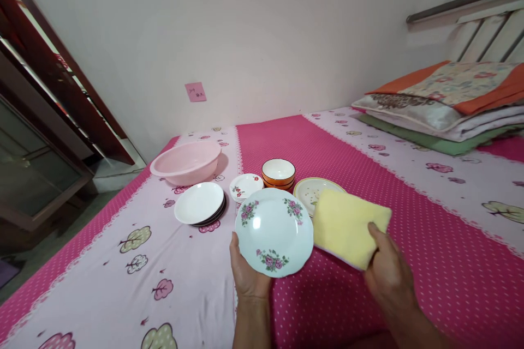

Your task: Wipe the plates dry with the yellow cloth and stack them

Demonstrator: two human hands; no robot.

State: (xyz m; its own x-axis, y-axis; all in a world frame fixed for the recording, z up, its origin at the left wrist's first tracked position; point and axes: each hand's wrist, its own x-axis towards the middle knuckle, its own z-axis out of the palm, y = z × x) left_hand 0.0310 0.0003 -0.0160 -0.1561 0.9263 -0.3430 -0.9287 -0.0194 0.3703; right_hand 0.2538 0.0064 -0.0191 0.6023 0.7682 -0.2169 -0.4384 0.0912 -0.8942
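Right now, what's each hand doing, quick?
Left hand: holding the flowered plate from below.
Right hand: closed on the folded yellow cloth.

– How is the near plate (272,229) decorated?
– It is tinted pale blue-white and sprigged with purple flowers and green leaves; the cloth (347,229) to its right is coloured plain yellow.
– And farther off?
– The bowls (278,181) are glazed orange outside (white within), the left basin (200,172) is coloured pink, and the bedspread (442,262) is patterned with pale dots on magenta.
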